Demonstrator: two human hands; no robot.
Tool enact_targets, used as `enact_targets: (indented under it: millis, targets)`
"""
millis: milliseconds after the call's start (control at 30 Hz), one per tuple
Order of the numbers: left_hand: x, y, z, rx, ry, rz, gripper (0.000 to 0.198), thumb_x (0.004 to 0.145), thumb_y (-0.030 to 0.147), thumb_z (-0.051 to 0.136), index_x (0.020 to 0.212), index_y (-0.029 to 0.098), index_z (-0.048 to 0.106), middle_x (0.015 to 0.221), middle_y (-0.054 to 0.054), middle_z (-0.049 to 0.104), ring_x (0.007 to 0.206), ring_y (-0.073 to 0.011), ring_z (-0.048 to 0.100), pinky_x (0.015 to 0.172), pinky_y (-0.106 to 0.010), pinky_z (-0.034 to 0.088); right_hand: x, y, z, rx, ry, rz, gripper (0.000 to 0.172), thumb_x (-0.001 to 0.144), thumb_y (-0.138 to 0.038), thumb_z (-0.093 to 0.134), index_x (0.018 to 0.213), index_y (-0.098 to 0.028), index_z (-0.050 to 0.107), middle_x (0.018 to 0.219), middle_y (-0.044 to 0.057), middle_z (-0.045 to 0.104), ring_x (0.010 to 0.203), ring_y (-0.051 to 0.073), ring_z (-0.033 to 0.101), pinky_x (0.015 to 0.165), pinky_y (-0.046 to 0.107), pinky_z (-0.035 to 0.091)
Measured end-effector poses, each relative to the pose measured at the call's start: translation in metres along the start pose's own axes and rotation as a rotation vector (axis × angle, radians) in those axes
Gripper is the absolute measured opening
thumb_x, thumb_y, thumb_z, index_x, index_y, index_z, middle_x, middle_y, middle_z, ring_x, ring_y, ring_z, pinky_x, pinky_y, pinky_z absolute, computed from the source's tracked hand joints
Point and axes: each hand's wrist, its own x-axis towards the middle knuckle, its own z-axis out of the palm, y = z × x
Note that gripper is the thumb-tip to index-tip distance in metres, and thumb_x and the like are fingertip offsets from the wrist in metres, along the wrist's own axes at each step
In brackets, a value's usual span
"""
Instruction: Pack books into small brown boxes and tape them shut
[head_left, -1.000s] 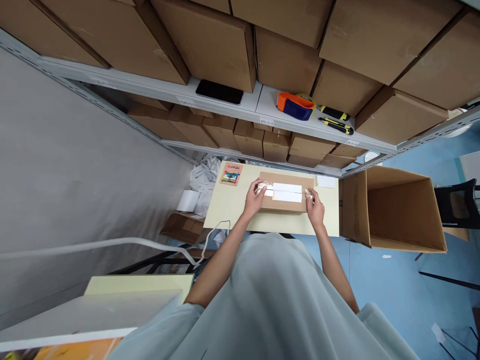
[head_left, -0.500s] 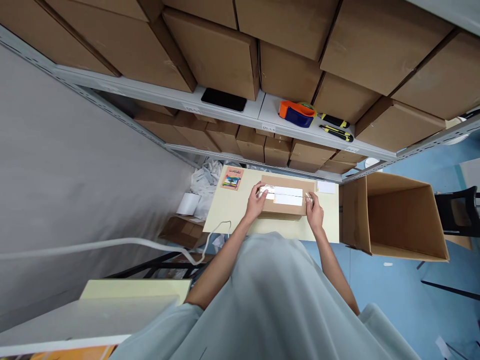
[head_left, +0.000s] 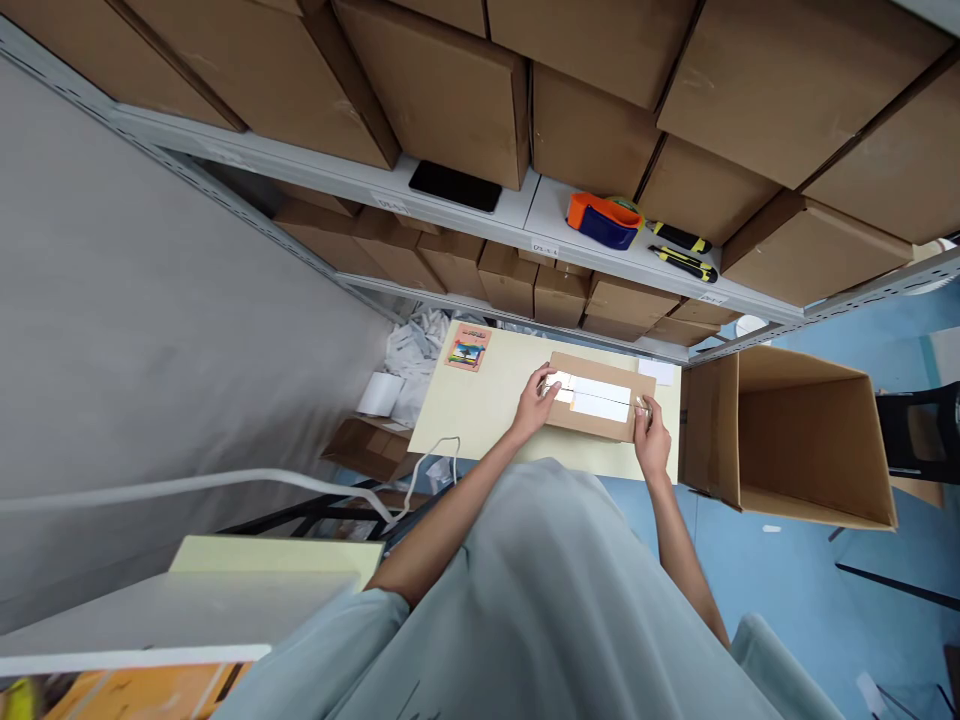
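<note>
Currently, the left hand (head_left: 535, 405) and the right hand (head_left: 651, 440) hold a closed cardboard box (head_left: 587, 422) by its two ends, fingers curled in narrowly, right of centre in the frame on the pale bench (head_left: 495, 420), with a white label (head_left: 601, 397) on its top between them. Beyond the box's left end, toward the bench's far left corner, lies a pinkish picture card (head_left: 469, 348), while a large open carton (head_left: 814, 430) stands just beside the bench at the right of the frame. Above, on the grey shelf, an orange-and-blue tape dispenser (head_left: 604, 220) sits near two yellow-and-black cutters (head_left: 682, 263).
</note>
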Motion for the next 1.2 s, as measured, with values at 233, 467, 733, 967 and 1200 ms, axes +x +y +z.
enact_targets:
  millis: [233,467,733,967,1200]
  targets:
    - [0.004,0.008,-0.012,0.033,0.035,-0.013,0.032,0.101,0.044,0.065,0.127,0.025,0.067,0.151,-0.014,0.067,0.148,-0.028,0.059,0.127,-0.05,0.046,0.015,-0.017,0.009,0.0,-0.013,-0.013,0.061,0.109,-0.057,0.033,0.154,-0.024,0.058,0.126,0.013,0.08,0.095,0.032,0.075,0.084,0.039,0.054]
    - [-0.029,0.018,-0.026,0.037,0.076,0.011,0.035,0.103,0.049,0.064,0.13,0.027,0.068,0.159,-0.013,0.063,0.156,-0.0292,0.052,0.13,-0.051,0.044,-0.014,-0.023,-0.005,-0.001,-0.029,-0.034,0.058,0.111,-0.057,0.036,0.153,-0.026,0.06,0.128,0.013,0.08,0.099,0.033,0.076,0.085,0.039,0.056]
    - [-0.038,0.006,-0.038,0.228,0.06,0.097,0.036,0.103,0.05,0.062,0.131,0.028,0.068,0.154,-0.015,0.063,0.148,-0.0321,0.059,0.126,-0.054,0.047,-0.024,-0.018,0.013,0.016,-0.044,-0.092,0.058,0.113,-0.058,0.032,0.15,-0.024,0.061,0.157,0.016,0.064,0.132,0.033,0.069,0.103,0.045,0.058]
    - [0.024,0.061,-0.034,0.436,0.15,0.417,0.026,0.102,0.045,0.065,0.121,0.029,0.072,0.156,-0.013,0.061,0.154,-0.0376,0.05,0.127,-0.061,0.043,0.076,-0.065,-0.019,-0.042,0.178,-0.484,0.052,0.113,-0.056,0.042,0.135,-0.019,0.07,0.158,0.022,0.06,0.149,0.038,0.056,0.12,0.059,0.048]
    - [0.142,0.18,0.006,0.394,0.206,0.632,0.02,0.1,0.029,0.063,0.116,0.026,0.074,0.135,-0.013,0.073,0.132,-0.0343,0.066,0.118,-0.056,0.052,0.229,-0.221,-0.041,-0.258,0.167,-0.771,0.045,0.111,-0.037,0.043,0.142,-0.012,0.064,0.14,0.023,0.072,0.132,0.033,0.067,0.117,0.048,0.049]
